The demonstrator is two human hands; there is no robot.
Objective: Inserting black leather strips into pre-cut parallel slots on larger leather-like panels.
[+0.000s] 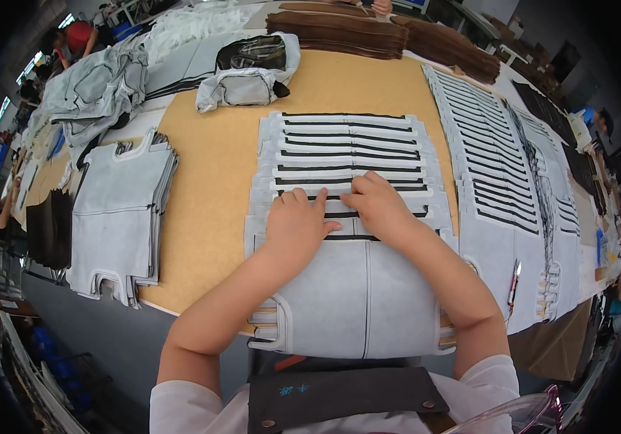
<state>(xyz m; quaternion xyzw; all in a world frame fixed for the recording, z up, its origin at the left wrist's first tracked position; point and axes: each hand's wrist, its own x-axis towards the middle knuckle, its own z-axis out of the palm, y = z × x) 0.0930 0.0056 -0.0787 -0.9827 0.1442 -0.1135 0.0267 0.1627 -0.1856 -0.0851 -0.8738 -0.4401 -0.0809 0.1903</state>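
Observation:
A fanned stack of pale grey cut fabric pieces (pixel 346 145) with black top bands lies on the tan table in front of me, each piece stepped a little behind the one before. The nearest piece (pixel 354 296) is fully exposed, with a centre seam. My left hand (pixel 294 220) lies flat on the stack, fingers together and pressing down on the black bands. My right hand (pixel 377 202) rests beside it, fingers curled onto the edge of one band. Neither hand lifts anything.
A second stack of grey pieces (pixel 118 217) sits at the left. Long overlapped rows of the same pieces (pixel 495 181) run along the right. Brown material piles (pixel 339 32) and grey bags (pixel 241 83) lie at the back. Other people work at far left.

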